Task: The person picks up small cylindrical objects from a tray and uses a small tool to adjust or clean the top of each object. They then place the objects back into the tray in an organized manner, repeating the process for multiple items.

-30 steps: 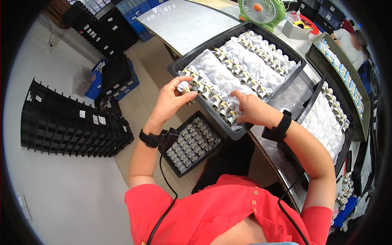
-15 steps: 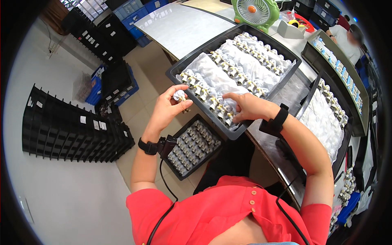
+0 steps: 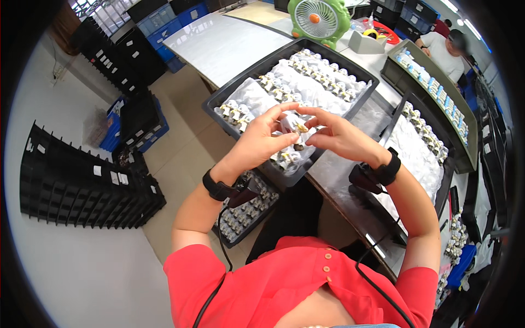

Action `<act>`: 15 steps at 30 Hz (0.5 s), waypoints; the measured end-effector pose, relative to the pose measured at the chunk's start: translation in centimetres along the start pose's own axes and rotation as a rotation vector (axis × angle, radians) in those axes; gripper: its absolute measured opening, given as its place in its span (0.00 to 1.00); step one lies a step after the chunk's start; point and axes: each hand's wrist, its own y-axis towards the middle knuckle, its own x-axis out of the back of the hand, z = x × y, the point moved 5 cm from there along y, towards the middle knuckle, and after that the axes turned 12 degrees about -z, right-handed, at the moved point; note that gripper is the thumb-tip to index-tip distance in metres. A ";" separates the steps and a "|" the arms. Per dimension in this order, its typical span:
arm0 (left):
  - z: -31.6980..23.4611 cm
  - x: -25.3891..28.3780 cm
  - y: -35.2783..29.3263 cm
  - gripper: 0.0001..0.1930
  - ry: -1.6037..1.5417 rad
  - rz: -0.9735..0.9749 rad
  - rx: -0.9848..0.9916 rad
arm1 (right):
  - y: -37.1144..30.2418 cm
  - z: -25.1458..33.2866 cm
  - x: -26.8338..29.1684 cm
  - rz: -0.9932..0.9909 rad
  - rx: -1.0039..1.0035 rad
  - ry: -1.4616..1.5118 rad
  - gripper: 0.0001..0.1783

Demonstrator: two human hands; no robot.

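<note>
Above the black tray (image 3: 239,82), half-curled left fingers (image 3: 280,109) and right fingers (image 3: 319,114) hold one small figurine (image 3: 299,129).

Green fan (image 3: 320,23) with an orange hub (image 3: 314,18), plus a black crate stack (image 3: 82,183) beside a white wall (image 3: 71,268).

The head view looks steeply down from above the near side of the tray (image 3: 249,75), the shirt (image 3: 273,273) large and close in front of it. The tray sits at middle distance, upper center. Fisheye width takes in the wall (image 3: 82,262) left of the tray and the fan (image 3: 314,20) beyond it, bending straight edges.
</note>
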 end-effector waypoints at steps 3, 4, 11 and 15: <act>0.1 -2.9 0.4 0.35 0.068 -0.023 0.009 | -2.8 2.1 1.1 -0.100 0.189 -0.177 0.40; 0.1 -4.2 0.3 0.36 0.107 -0.020 0.014 | -3.9 2.5 1.6 -0.180 0.197 -0.187 0.37; 0.3 -7.8 -0.3 0.27 0.248 0.179 -0.107 | -8.8 1.8 4.8 -0.241 0.132 -0.369 0.23; -0.2 -1.7 0.7 0.19 0.674 -0.038 -0.346 | -11.7 -1.2 9.4 -0.406 -0.129 -0.081 0.19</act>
